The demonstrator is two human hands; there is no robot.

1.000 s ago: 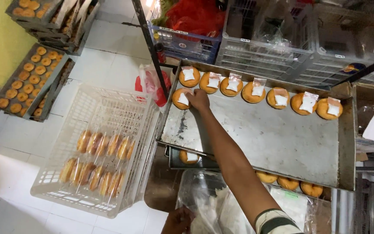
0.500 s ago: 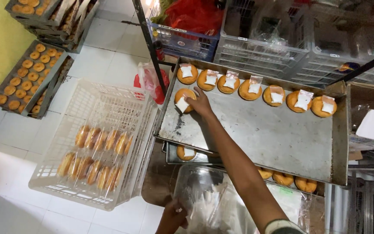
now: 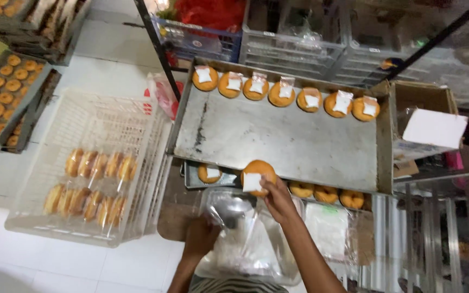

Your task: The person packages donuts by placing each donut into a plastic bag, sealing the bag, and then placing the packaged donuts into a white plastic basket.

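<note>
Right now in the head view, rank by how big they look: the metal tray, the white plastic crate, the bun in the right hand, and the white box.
1-2. Metal tray and white plastic crate: too alike to rank.
3. White box.
4. Bun, held by the right hand.

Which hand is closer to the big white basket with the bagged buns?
Left. The left hand holds a clear bag just right of the white basket; the right hand is farther right, holding a bun.

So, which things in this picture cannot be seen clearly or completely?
- Head view: the lower tray is mostly covered by the upper metal tray; its bun count is unknown.
- The left hand sits partly behind the clear plastic bag; its grip is unclear.
- Contents of the grey crates are blurred.
- The cardboard box interior is hidden by a white sheet.
</note>
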